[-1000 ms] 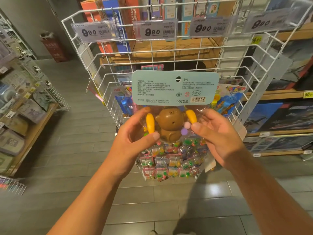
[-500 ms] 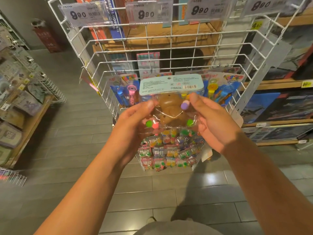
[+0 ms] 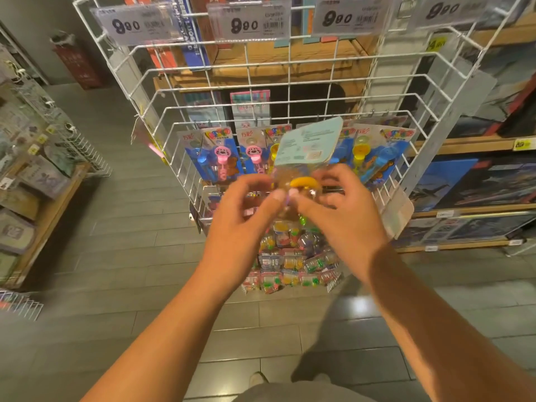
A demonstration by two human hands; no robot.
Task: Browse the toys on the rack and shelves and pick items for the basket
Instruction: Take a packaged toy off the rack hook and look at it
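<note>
Holding clear plastic blister pack with pale blue header card and brown toy between both hands, in front of white wire rack. Left hand pinched pack's lower left; right hand gripped right side, fingers curled. Pack looked light, blister stiff but crushable, film slippery. Best hold judged at card edge or blister sides. Blur hid finer finger detail.

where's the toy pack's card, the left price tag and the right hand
toy pack's card (image 3: 309, 142): head view, middle of the pale blue backing card.
left price tag (image 3: 132, 24): head view, on the printed price.
right hand (image 3: 345, 216): head view, back of the hand that grips the pack.
</note>
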